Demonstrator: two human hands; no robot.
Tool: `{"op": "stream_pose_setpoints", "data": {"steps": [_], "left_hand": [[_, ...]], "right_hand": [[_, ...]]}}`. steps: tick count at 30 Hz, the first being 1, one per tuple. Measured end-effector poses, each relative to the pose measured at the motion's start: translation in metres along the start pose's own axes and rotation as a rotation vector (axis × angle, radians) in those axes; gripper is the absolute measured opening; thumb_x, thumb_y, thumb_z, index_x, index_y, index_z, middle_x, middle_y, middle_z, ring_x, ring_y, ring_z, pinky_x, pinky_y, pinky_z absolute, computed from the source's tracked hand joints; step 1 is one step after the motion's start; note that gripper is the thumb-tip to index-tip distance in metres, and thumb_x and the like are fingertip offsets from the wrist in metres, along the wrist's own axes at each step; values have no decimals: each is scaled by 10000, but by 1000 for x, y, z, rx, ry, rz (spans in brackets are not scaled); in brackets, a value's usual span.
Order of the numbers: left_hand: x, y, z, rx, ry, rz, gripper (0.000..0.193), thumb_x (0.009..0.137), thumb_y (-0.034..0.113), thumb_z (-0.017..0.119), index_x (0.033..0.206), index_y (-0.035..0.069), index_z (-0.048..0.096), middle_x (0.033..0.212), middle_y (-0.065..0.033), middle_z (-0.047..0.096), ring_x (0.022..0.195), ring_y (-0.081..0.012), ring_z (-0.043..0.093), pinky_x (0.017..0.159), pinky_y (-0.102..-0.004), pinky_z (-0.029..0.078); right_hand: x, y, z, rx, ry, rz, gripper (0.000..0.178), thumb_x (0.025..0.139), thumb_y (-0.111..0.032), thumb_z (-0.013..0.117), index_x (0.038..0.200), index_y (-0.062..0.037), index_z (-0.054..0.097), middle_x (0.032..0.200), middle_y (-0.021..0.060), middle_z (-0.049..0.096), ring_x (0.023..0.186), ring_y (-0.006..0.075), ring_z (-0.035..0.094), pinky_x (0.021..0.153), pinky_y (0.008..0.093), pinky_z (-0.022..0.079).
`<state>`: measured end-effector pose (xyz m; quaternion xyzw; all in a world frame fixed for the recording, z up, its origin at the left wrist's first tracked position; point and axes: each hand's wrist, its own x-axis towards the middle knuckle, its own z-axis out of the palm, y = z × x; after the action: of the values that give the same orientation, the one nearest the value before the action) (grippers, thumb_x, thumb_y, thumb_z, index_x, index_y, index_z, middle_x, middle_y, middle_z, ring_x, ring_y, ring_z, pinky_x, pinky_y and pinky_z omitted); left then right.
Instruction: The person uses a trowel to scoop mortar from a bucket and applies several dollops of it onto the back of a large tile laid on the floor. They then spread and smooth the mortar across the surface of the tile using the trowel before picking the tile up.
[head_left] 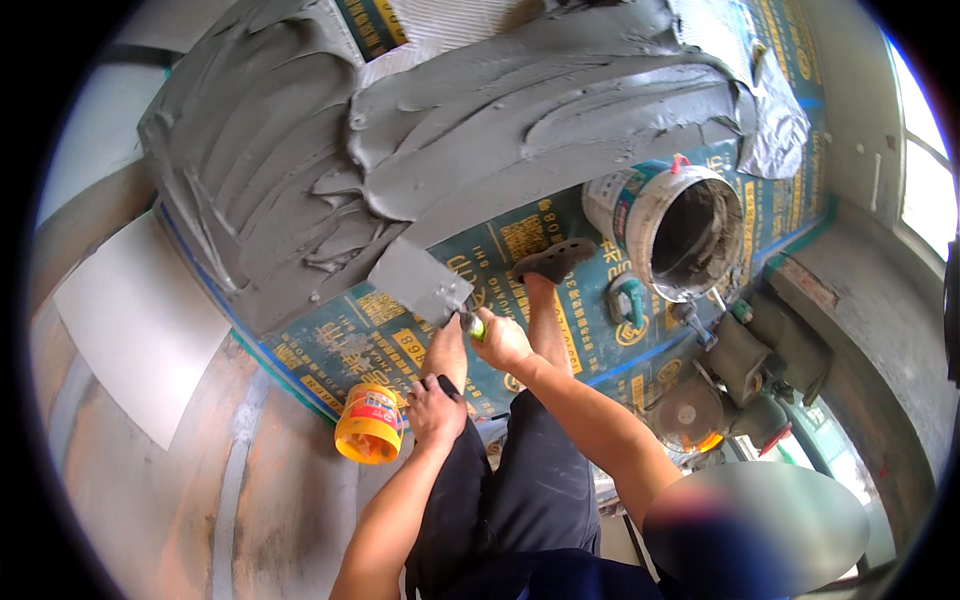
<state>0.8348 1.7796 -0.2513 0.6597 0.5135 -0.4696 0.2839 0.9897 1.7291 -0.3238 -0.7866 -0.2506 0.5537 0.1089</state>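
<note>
Head view — my right hand (503,343) wraps round the trowel (420,282), which slants away ahead-left to the near edge of the grey mortar (470,140). My left hand (437,412) lies farther back by my knee — its grip I cannot tell.

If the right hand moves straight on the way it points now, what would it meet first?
Beyond the trowel that the right hand holds, the grey mortar seems first in line; the trowel may already touch it, though depth is unclear.
</note>
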Motion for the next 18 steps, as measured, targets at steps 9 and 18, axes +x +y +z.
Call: {"op": "stream_pose_setpoints", "data": {"steps": [9,18], "left_hand": [[-1,-1,2,-44,50,25,528,773,299,620,1202,14,504,1172,-207,537,1056,-371,559,893,-462,476],[0,-6,-5,-108,-31,-30,574,791,310,589,1269,10,481,1222,-202,515,1120,-354,535,927,-437,461]], "right_hand": [[-30,-86,-33,-28,-63,-381,430,903,-432,558,1029,-46,415,828,239,614,718,447,618,611,522,493],[-14,27,-223,-518,467,89,344,932,-417,536,1028,-91,480,811,213,644,764,404,652,618,497,522]]}}
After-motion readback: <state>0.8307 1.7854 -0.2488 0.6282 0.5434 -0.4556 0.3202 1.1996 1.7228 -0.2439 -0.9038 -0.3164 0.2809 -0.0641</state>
